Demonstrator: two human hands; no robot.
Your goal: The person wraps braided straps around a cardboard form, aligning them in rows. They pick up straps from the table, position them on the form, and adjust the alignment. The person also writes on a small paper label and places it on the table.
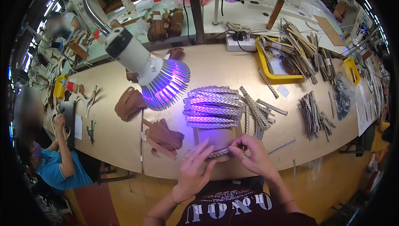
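A short braided strap (219, 153), metallic grey, stretches between my hands near the table's front edge. My right hand (252, 154) pinches its right end between thumb and fingers. My left hand (195, 165) holds the left end, its longer fingers fairly straight and the thumb below the strap. Just beyond lies a row of similar braided straps (213, 107), side by side on a brown board (216, 136), under purple light from a lamp (164, 82). More loose braided straps (257, 113) overlap to the right of that row.
Brown strip bundles (164, 136) lie to the left. Another braided bundle (312, 116) lies to the right. A yellow tray (284, 77) with thin strips stands behind, near a white power strip (241, 43). A co-worker in a blue shirt (62, 170) sits at the far left.
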